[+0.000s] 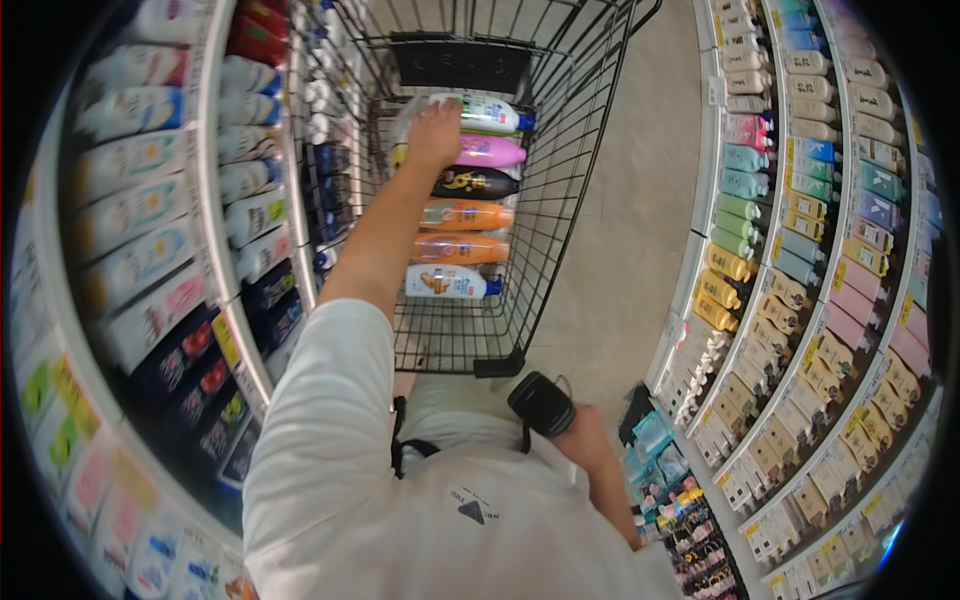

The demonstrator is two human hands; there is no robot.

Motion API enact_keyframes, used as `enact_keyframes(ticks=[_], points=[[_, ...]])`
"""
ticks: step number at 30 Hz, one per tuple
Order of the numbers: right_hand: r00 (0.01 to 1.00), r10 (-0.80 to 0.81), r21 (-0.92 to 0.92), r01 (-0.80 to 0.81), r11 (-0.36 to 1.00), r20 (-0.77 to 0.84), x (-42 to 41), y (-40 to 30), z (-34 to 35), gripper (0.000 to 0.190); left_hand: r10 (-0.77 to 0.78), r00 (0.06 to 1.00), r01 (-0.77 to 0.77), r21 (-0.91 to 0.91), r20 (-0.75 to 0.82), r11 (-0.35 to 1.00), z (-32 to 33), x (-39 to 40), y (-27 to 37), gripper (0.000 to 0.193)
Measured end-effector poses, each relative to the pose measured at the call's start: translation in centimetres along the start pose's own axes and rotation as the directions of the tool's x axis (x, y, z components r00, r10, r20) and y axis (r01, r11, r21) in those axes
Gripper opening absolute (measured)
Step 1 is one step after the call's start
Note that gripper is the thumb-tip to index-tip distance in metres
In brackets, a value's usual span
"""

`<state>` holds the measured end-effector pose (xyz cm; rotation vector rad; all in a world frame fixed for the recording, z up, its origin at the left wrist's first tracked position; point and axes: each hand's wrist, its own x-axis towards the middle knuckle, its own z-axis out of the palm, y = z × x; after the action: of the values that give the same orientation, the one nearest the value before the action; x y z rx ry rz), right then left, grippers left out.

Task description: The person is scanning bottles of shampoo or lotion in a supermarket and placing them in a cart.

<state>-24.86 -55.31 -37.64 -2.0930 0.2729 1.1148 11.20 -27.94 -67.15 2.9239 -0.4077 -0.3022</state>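
Note:
My left hand (436,136) reaches into a black wire shopping cart (551,300). Its fingers rest on the left end of a white bottle with a blue cap (491,114); whether they grip it is hard to tell. Clear plastic (407,118) lies beside the fingers. Nearer to me in the row lie a pink bottle (491,150), a black bottle (480,183), two orange bottles (469,215) and another white bottle with a blue cap (448,282). My right hand (589,442), low beside my body, holds a black handheld device (541,403).
Shelves of bottles (135,157) rise close along the cart's left side. On the right, more shelves hold pump bottles and tubes (769,322). Grey floor (630,195) runs between cart and right shelves. Small hanging goods (694,525) are at the lower right.

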Motion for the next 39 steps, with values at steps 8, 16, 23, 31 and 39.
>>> enact_keyframes(ticks=[8, 16, 23, 31, 39], points=[[0.98, 0.196, 0.287, -0.176, 0.942, -0.042, -0.3, -0.1, 4.9, 0.036, -0.087, 0.969, 0.078, 0.047, 0.231, 0.996, 1.4, 3.7, 2.4, 0.098], [0.991, 0.091, 0.164, -0.074, 0.984, -0.101, -2.6, 1.1, 3.1, 0.037, -0.097, 0.786, 0.445, -0.45, 0.611, 0.774, -4.4, -8.6, 1.9, 0.108], [0.972, -0.162, 0.191, 0.194, 0.962, -0.17, -5.2, 2.7, 0.1, 0.035, 0.299, 0.679, 0.722, -0.537, 0.67, -0.436, -14.6, -32.1, 3.1, 0.069], [0.871, -0.491, 0.035, 0.491, 0.871, 0.003, -11.5, -5.4, -3.0, 0.032, 0.184, 0.955, 0.274, -0.444, 0.234, -0.853, -25.9, -42.8, 11.0, 0.097], [0.5, -0.849, -0.154, 0.865, 0.478, 0.17, -14.7, -13.7, -1.4, 0.039, -0.127, 0.976, -0.012, -0.533, 0.179, -0.846, -32.2, -49.9, 15.2, 0.087]])
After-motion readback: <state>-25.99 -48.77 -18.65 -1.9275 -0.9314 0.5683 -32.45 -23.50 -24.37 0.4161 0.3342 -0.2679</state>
